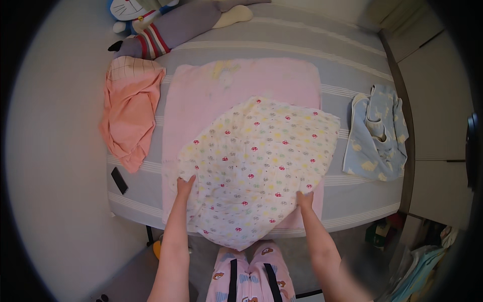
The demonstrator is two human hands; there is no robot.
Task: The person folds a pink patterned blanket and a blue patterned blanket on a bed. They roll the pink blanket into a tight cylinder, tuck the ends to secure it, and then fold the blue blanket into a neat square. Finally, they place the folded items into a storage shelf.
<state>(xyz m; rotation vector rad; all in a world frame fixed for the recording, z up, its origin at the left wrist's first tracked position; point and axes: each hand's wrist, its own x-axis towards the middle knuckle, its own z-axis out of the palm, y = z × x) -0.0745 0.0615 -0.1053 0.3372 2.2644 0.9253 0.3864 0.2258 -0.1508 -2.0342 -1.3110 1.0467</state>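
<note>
Nearest, pink trousers (250,276) with a bear print stand at the bed's edge. Above them, a thin white cotton cloth (264,156), dotted with small red, yellow and grey motifs, lies loosely spread, its near corner hanging past the edge. The left hand (185,185) is closed on its left border and the right hand (304,198) on its right border, thumbs showing, other fingers mostly hidden. The cloth looks light, limp and crinkly, likely easy to lift but quick to wrinkle; its corners and hems seem the best holds. Beneath it lies a thicker, soft-napped pink blanket (241,83), roughly rectangular, on a smooth grey bedspread with white stripes (352,199). Beyond the hands are a flat black phone (119,180), a fluffy pale-blue blanket (377,136), a crumpled coral cloth (132,110) and a long grey plush toy (186,27).
</note>
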